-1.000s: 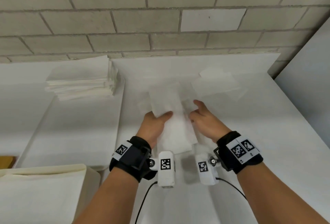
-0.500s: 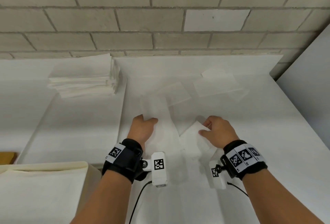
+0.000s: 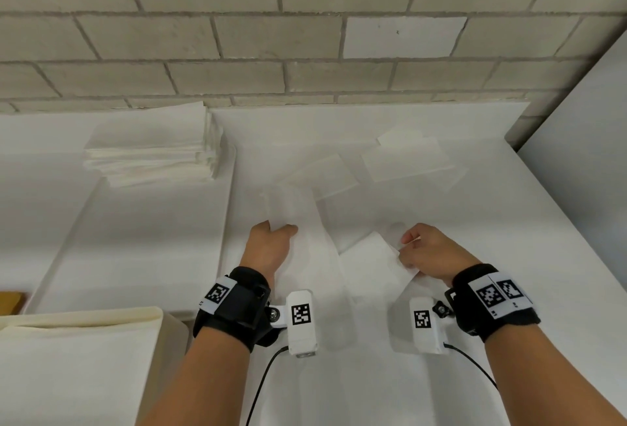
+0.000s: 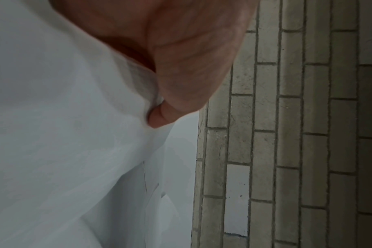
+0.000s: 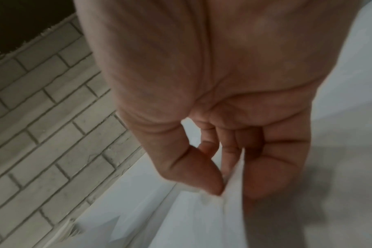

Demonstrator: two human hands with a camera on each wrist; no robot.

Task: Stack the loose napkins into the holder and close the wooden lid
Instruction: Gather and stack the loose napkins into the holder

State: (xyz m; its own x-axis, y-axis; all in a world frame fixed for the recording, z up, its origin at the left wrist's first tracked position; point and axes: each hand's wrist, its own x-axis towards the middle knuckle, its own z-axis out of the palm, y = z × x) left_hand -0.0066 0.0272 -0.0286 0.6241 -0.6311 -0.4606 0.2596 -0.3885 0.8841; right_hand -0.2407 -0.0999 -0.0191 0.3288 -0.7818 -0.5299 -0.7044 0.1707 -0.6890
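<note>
My left hand (image 3: pixel 271 242) grips a long white napkin (image 3: pixel 302 239) by its left edge, thumb on top; the left wrist view shows the thumb (image 4: pixel 159 117) pressed onto the sheet (image 4: pixel 64 134). Over to the right, my right hand (image 3: pixel 420 251) pinches a smaller folded napkin (image 3: pixel 369 262) at its right edge; in the right wrist view thumb and fingers (image 5: pixel 214 182) clamp the paper (image 5: pixel 191 218). Loose napkins (image 3: pixel 403 157) lie farther back on the white table (image 3: pixel 509 256). A napkin stack (image 3: pixel 152 151) sits back left. No wooden lid is clearly visible.
A cream fabric-covered box (image 3: pixel 78 357) stands at the near left. A brick wall (image 3: pixel 305 35) runs along the back. A grey panel (image 3: pixel 583 154) closes off the right side. A bit of brown wood (image 3: pixel 10 302) peeks out at the far left edge.
Both hands held one bundle of napkins together; now they have drawn apart and toward me, the left keeping the long napkin and the right a smaller folded one.
</note>
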